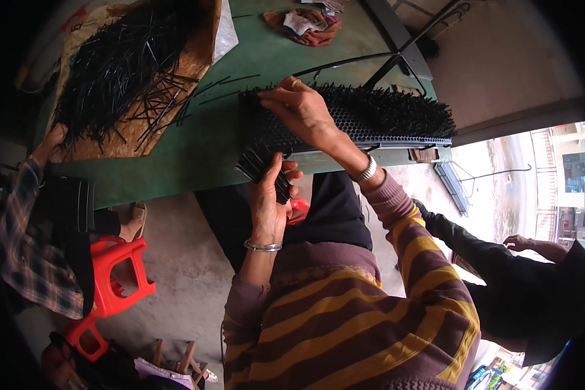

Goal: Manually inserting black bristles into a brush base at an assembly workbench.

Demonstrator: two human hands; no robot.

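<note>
A long black perforated panel (356, 133) lies along the near edge of the green table, with dense black bristle-like strips (413, 109) standing up from its far side and right part. My right hand (302, 114) is over the panel's left end, its thumb and fingertips pinched together; whatever is between them is too small to make out. Just in front of the panel, my left hand (270, 195) is closed around a bundle of short, thin black strips (255, 164). The strips fan out past the thumb at the table edge.
At the left, a large pile of black strips (127, 65) lies on a brown sheet (143, 140) on the green table (208, 149), beside a co-worker's hand (57, 134). Black metal rods (390, 65) rise behind the panel. Red stools (120, 276) stand left; another person (526, 286) is at right.
</note>
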